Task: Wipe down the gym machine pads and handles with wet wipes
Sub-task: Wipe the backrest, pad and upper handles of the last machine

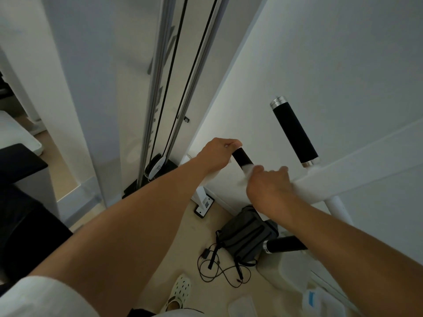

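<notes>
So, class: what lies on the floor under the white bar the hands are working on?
A grey bag with a tangled black cable beside it. The right hand and forearm cover part of the bag, so what lies behind them cannot be seen.

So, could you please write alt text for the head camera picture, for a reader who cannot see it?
Seen from above, a person's left hand grips the end of a black handle on a white gym machine while the right hand rubs a white wet wipe around it. Another black handle stands to the right; a grey bag lies on the floor.
</notes>
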### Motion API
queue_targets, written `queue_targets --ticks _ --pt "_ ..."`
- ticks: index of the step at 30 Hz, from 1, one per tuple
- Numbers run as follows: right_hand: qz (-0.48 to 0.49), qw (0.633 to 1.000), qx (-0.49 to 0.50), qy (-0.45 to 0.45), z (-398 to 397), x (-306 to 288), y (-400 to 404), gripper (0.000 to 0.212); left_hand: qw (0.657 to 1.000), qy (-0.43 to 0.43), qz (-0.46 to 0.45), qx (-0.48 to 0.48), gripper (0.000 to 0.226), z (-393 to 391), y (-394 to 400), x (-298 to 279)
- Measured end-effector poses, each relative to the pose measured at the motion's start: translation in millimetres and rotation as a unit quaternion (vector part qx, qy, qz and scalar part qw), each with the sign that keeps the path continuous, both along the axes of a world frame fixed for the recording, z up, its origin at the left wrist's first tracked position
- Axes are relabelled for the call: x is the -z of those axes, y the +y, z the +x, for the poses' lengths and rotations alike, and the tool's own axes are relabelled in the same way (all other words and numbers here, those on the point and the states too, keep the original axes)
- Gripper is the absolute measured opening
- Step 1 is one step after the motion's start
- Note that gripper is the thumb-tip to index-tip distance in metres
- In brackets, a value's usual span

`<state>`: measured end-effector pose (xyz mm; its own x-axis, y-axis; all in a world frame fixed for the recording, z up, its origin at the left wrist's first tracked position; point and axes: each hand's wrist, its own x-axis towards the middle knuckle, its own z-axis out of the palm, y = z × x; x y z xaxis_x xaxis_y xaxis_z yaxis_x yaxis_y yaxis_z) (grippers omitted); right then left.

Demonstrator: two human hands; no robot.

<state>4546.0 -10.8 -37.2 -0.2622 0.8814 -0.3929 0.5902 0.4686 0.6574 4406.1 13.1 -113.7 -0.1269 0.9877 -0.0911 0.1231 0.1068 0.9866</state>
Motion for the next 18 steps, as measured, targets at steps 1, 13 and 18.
queue_targets --ticks 1,13,18 --pt "-0.014 0.999 -0.006 -0.044 4.9 -2.5 -2.9 0.066 1.000 -0.001 0.001 -0.001 0.031 0.8 -0.7 1.1" --pt "0.011 0.973 -0.012 0.229 -0.3 11.5 15.7 0.067 1.000 -0.014 -0.009 -0.007 0.038 4.1 -3.5 4.0" --pt "0.032 0.969 -0.020 0.242 -12.3 15.7 15.3 0.057 1.000 -0.010 -0.003 -0.010 0.033 3.0 -7.5 4.4"
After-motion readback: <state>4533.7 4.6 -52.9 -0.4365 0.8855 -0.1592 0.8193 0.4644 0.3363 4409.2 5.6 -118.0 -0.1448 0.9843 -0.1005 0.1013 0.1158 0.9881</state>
